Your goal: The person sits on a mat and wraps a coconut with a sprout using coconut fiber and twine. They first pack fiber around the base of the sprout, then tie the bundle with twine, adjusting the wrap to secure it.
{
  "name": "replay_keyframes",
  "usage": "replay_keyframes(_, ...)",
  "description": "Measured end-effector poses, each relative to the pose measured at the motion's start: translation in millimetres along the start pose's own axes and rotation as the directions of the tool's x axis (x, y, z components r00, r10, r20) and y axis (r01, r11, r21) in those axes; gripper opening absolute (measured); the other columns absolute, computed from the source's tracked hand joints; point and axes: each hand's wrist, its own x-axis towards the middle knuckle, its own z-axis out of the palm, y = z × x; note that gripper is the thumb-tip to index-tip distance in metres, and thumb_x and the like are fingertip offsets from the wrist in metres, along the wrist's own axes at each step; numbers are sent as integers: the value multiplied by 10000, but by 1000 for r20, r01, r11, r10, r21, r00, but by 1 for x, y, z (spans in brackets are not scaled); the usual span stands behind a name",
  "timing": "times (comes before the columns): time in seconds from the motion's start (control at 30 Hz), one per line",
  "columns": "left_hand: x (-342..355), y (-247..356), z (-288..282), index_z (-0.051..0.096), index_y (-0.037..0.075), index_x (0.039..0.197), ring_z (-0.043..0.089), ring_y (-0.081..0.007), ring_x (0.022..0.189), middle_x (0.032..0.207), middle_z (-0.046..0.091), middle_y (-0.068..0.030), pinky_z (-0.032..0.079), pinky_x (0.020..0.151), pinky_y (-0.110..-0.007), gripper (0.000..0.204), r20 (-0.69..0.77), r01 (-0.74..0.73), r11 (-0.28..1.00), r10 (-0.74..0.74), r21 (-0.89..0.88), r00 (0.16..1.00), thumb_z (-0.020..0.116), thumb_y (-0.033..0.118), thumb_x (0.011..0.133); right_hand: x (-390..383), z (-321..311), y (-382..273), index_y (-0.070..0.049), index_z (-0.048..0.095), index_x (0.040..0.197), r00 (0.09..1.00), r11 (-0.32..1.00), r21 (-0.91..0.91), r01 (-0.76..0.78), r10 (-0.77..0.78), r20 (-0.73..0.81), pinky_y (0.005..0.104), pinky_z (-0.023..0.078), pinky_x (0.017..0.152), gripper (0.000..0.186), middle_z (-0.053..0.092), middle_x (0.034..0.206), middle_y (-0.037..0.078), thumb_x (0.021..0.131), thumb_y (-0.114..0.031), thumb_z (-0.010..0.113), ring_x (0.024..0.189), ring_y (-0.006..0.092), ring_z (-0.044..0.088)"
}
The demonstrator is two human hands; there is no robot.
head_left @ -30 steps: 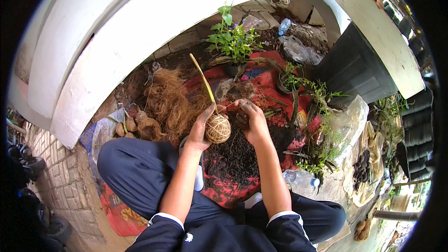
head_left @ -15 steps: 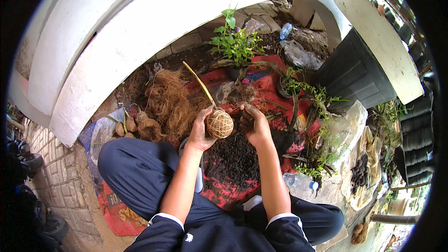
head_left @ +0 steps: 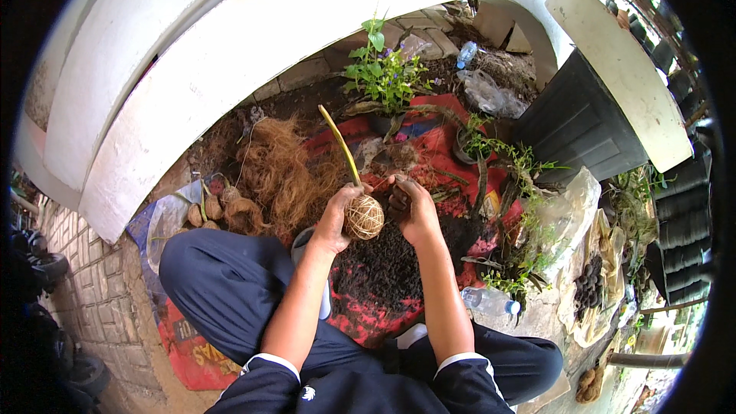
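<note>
A round ball [head_left: 364, 218], brown and criss-crossed with pale string, has a long green-yellow shoot [head_left: 339, 142] rising from its top. My left hand [head_left: 334, 221] is wrapped around the ball's left side, fingers mostly behind it. Just to the right, my right hand [head_left: 414, 208] is closed with thumb and fingertips pinched together. A thin strand of string seems to run from the ball to that pinch, though it is very faint. Beneath both hands lies a heap of dark soil [head_left: 383, 268] on a red sheet [head_left: 360, 327].
Loose brown coconut fibre [head_left: 280, 157] is piled at left, beside small sprouting coconuts [head_left: 211, 205]. Potted plants [head_left: 387, 80] stand ahead, with a black pot [head_left: 586, 119] at right. A clear plastic bottle [head_left: 489, 301] lies by my right knee. A white curved wall [head_left: 307, 23] arches across the far side.
The ball has dropped slightly lower and turned, its shoot now leaning from farther right. My right hand has shifted a little left and down, still pinched.
</note>
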Motion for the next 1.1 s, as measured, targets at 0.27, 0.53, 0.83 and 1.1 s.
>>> replay_keyframes(0.27,-3,2,6,552,70,1048,600,-141,868,983,580,-46,526,735,-307,408,26,-84,996,85,-36,996,566,425,845,13,-20,4,-51,585,981,998,999,-25,-20,18,-65,235,270,492,167,326,627,-61,915,-161,477,544,67,333)
replay_keyframes(0.53,-4,-2,1,460,70,1188,606,-210,978,1067,578,-78,538,837,-403,495,186,-145,989,135,42,973,642,359,831,16,-31,2,-64,631,973,994,1000,-1,14,-14,-108,274,367,567,171,481,716,-29,894,-183,536,654,102,458)
replay_keyframes(0.83,-11,14,-10,429,41,1280,585,-194,1027,1128,579,-106,467,910,-316,748,430,8,972,-110,233,896,780,349,696,13,-32,-18,-24,588,1002,981,983,110,145,-128,-146,277,405,582,167,572,797,13,883,-134,547,648,111,499)
replay_keyframes(1.1,-5,14,-7,574,30,1092,626,-143,854,974,632,-78,518,755,-299,701,287,166,920,-276,355,917,389,669,870,-5,-46,-40,-6,601,908,900,991,14,136,-129,416,238,351,556,121,624,812,56,859,-116,610,594,80,418)
